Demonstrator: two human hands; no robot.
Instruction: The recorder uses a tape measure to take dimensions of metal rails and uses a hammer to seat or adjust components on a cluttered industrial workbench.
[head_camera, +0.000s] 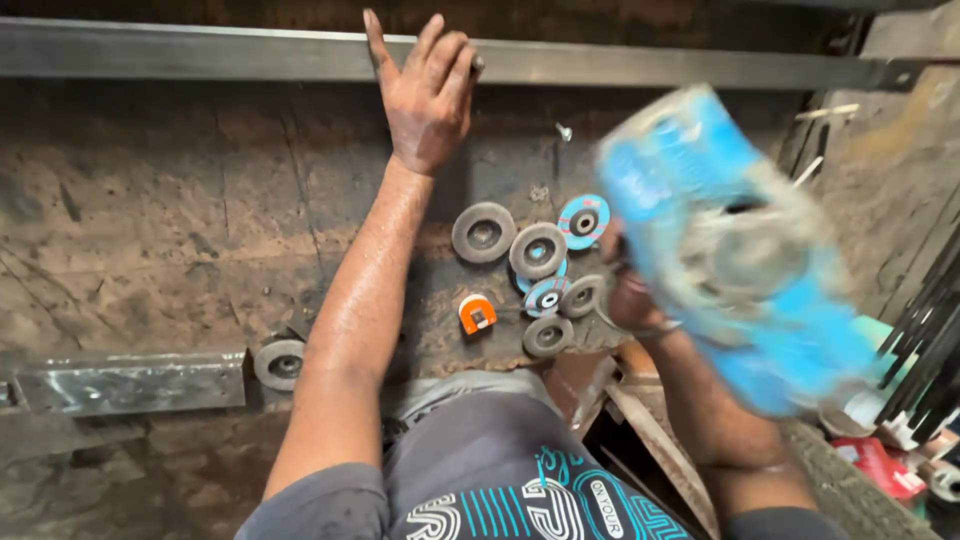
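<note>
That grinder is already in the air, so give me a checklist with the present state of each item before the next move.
1. Left hand braced on the long steel bar: ok, fingers rest on it.
2. Right hand gripping the blue angle grinder: cannot tell, the tool is blurred.
3. Gloves on both hands: not ok, both are bare.
4. Loose grinding discs away from the left forearm: not ok, they lie right beside it.
5. Orange tape measure out of the way: not ok, it lies among the discs.
</note>
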